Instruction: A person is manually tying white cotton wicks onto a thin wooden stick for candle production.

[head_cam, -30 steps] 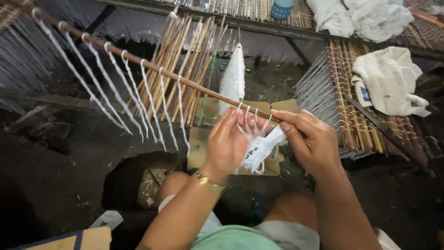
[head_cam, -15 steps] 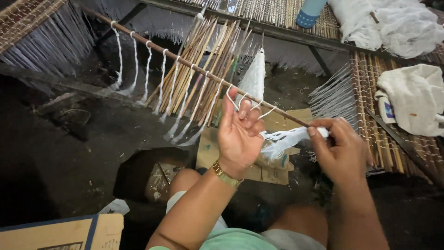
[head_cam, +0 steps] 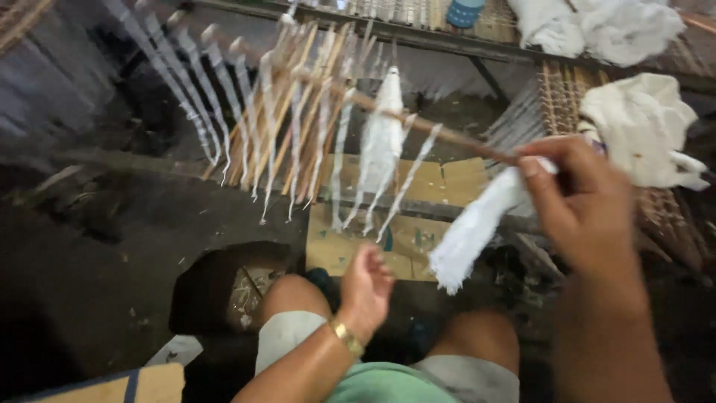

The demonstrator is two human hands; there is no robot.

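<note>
Near, by the knees: left hand [head_cam: 365, 287], low, loosely curled, holding nothing, well under the stick. Farther and to the right: right hand [head_cam: 578, 201], raised, fingers pinched shut on the near end of the thin wooden stick [head_cam: 418, 123] together with a bunch of white threads [head_cam: 477, 227] hanging down from it. From that hand, stick ran long, up and far to the left, white string loops [head_cam: 298, 134] dangling along it, right hand much closer than left.
</note>
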